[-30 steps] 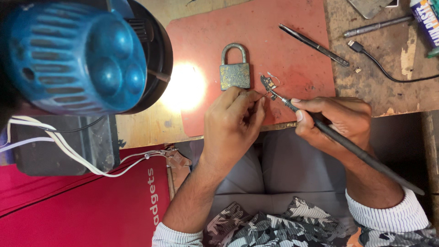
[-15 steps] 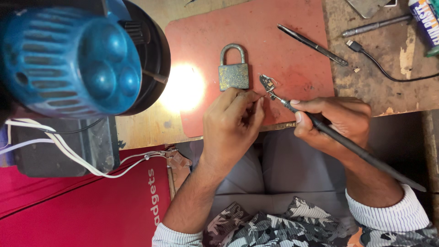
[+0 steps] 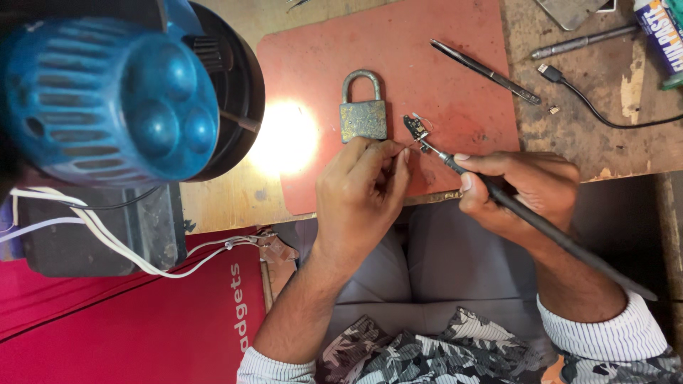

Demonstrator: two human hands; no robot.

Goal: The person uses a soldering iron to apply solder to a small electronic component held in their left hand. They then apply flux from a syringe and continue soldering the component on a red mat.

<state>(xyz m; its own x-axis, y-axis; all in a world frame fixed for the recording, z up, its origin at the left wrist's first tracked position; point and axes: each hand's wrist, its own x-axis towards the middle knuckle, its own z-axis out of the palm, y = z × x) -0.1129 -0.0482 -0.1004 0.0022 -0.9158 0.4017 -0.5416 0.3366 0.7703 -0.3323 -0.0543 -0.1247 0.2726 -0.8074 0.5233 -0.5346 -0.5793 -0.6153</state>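
Observation:
My right hand (image 3: 530, 188) grips a long dark soldering iron (image 3: 555, 233) like a pen, its tip touching a tiny black circuit board (image 3: 416, 129) on the red mat (image 3: 427, 57). My left hand (image 3: 363, 188) has its fingers pinched together just left of the board, possibly holding thin solder wire that is too fine to see. A worn brass padlock (image 3: 363, 110) lies flat just above my left fingers.
A blue lamp head (image 3: 114, 99) looms at the left, casting a bright spot (image 3: 288, 139) on the bench. Black tweezers (image 3: 487, 71), a metal rod (image 3: 583, 41), a cable plug (image 3: 551, 73) and a tube (image 3: 662, 39) lie at the right. White wires (image 3: 107, 242) trail over a dark box.
The iron's tip and the small board have stayed at nearly the same spot; both hands made only slight adjustments.

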